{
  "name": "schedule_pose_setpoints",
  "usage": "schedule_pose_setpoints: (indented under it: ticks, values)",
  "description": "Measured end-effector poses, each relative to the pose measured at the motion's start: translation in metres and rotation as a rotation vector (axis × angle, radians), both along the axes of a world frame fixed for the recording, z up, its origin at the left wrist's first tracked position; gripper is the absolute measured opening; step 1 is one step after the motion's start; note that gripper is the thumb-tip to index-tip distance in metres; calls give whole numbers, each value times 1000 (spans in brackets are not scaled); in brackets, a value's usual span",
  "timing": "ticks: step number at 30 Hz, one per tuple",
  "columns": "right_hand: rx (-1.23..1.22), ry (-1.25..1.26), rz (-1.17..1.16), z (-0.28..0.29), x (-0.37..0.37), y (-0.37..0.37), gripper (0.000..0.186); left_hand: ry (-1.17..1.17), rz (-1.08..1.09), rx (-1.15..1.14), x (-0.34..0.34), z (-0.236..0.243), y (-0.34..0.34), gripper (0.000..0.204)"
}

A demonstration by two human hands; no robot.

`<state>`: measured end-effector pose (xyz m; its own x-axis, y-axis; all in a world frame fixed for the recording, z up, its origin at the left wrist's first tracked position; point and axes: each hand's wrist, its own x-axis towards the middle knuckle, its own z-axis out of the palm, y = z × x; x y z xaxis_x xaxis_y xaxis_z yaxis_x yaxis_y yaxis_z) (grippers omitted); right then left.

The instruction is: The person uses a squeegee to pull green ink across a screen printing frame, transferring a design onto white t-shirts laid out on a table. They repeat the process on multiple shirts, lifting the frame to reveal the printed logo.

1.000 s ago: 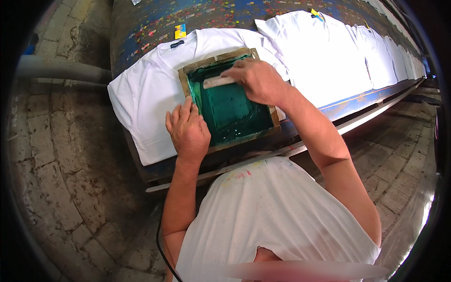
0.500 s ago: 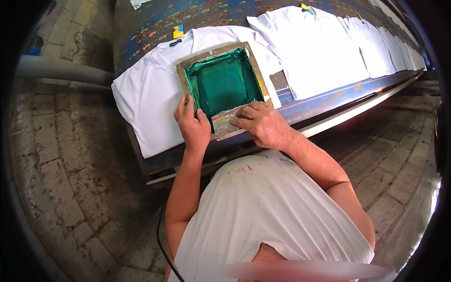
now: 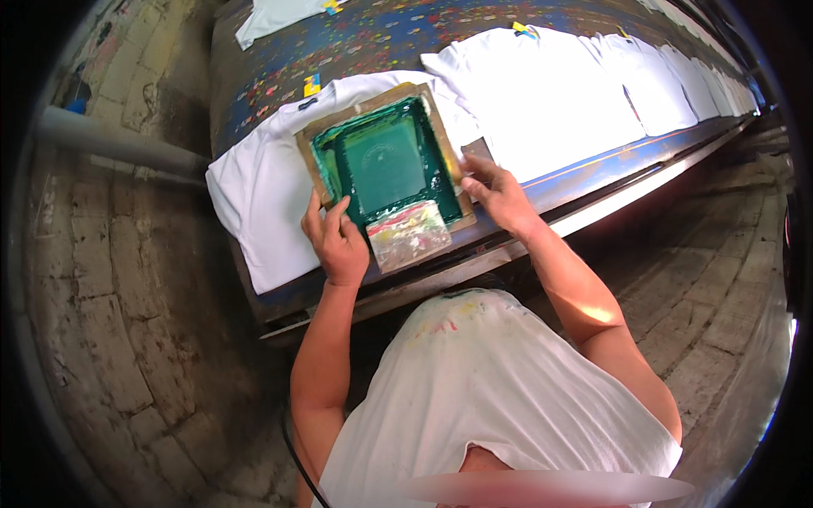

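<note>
A wooden screen-printing frame [image 3: 446,140] with green ink on its mesh lies tilted over a white T-shirt [image 3: 254,186] at the table's near edge. A round design shows faintly in the mesh. My left hand [image 3: 337,245] grips the frame's lower left side, thumb over the rim and fingers outside. A paint-stained squeegee [image 3: 412,241] leans in the frame, its handle overhanging the near rim with no hand on it. My right hand [image 3: 501,199] is at the frame's right side, fingers apart and partly blurred; any contact with the rim is hard to make out.
More white T-shirts [image 3: 542,93] lie in a row along the long table to the right, and another [image 3: 284,17] at the far side. The tabletop [image 3: 364,51] is speckled with paint. A metal rail [image 3: 576,227] runs along the near edge. A thick pipe [image 3: 127,135] stands at left.
My right hand has let go of the squeegee and moved up and right to the frame's right side. The frame looks slightly shifted left; my left hand stays on it.
</note>
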<state>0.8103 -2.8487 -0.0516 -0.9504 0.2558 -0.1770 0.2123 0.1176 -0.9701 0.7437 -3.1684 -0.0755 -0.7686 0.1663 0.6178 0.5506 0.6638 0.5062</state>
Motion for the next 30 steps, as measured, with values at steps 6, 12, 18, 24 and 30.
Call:
schedule_pose_setpoints:
  ticks: [6, 12, 18, 24, 30]
  values:
    - [-120, 88, 102, 4, 4, 15, 45, -171, 60, 150, 11, 22, 24, 39]
    - [-242, 117, -106, -3, 31, 126, 38, -305, 7, 401, 38, 32, 150, 36]
    - [-331, 283, -359, -42, 69, 306, 35, -390, -79, 478, 58, 1, 348, 38]
    - [-295, 263, -476, -56, 120, 466, 38, -391, -223, 471, 75, -17, 516, 56]
    - [-167, 238, -491, -59, 130, 540, 38, -384, -268, 476, 76, -32, 588, 47]
